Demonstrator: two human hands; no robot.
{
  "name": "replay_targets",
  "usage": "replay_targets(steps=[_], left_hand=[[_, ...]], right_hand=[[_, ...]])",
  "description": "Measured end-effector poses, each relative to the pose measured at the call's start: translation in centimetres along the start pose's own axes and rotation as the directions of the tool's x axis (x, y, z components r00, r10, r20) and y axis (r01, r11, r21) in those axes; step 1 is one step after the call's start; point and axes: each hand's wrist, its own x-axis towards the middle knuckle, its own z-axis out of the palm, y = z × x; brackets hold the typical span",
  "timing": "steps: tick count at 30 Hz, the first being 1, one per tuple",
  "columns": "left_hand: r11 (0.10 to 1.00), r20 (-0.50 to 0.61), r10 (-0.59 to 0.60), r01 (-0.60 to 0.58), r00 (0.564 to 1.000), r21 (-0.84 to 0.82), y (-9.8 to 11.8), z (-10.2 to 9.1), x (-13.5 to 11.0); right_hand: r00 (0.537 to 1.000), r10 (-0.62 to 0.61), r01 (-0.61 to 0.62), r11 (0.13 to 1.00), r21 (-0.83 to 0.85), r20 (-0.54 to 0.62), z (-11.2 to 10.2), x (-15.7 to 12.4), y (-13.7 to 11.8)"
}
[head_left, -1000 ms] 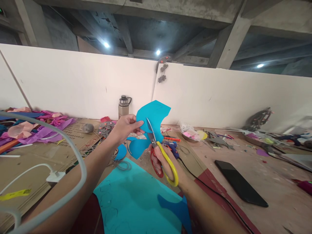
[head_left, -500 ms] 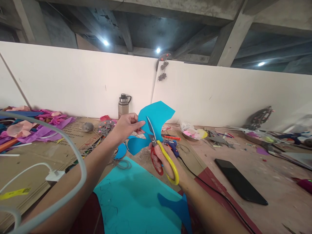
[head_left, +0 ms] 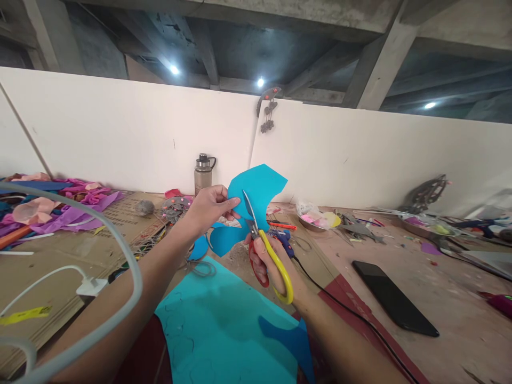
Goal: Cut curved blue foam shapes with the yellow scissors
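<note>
Cutting seems partway: the left hand's (head_left: 212,209) grip pinches a raised blue craft sheet (head_left: 262,184); the right hand (head_left: 272,270) grips red-and-yellow scissors (head_left: 254,229) against it. The turquoise sheet (head_left: 236,320) below bears seemingly uncut markings.

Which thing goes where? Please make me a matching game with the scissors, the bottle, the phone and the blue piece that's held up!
Things
1. Scissors
2. Bottle
3. Phone
4. Held-up blue piece

Places
A. Lying flat on the table, over on the right
B. Pinched by the left hand's fingers
C. Held in the right hand
D. Standing upright by the white panel

Right pairs
1-C, 2-D, 3-A, 4-B
</note>
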Motion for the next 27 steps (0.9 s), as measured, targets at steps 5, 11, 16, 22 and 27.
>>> replay_targets(steps=[5,11,16,22,27], left_hand=[[1.000,0.004,-0.001,0.001,1.000,-0.017,-0.4,-0.1,0.1],[0.999,0.026,-0.008,0.009,1.000,-0.034,-0.8,-0.2,0.1],[0.996,0.039,-0.046,0.048,0.998,-0.078,-0.7,-0.1,0.1],[0.993,0.068,-0.092,0.096,0.993,-0.063,-0.8,-0.6,0.2],[0.996,-0.055,-0.006,0.000,0.998,-0.092,-1.1,-0.9,0.6]], right_hand=[[1.000,-0.024,0.024,1.000,-0.009,-0.012,0.0,-0.2,-0.1],[1.000,-0.019,0.020,1.000,0.022,-0.021,0.1,-0.2,0.1],[0.999,0.004,-0.003,1.000,0.027,-0.042,0.3,-0.2,-0.4],[0.998,0.013,-0.013,1.000,-0.001,-0.053,0.2,-0.1,-0.8],[1.000,0.019,-0.019,1.000,-0.010,-0.013,0.0,-0.1,-0.4]])
